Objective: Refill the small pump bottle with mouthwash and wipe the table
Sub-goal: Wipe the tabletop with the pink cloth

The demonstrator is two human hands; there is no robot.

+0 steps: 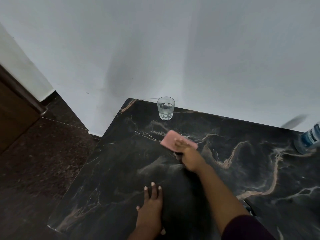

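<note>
My right hand (189, 155) presses flat on a pink cloth (170, 140) in the middle of the dark marble table (242, 170); the hand and cloth are blurred. My left hand (151, 207) rests palm down on the table near its front edge, fingers spread, holding nothing. A clear mouthwash bottle with a blue label (310, 138) lies tilted at the right edge of the view, partly cut off. The small pump bottle is not in view.
A clear drinking glass (165, 108) with a little liquid stands at the table's back left corner, close to the white wall. Left of the table lie the dark floor and a brown door.
</note>
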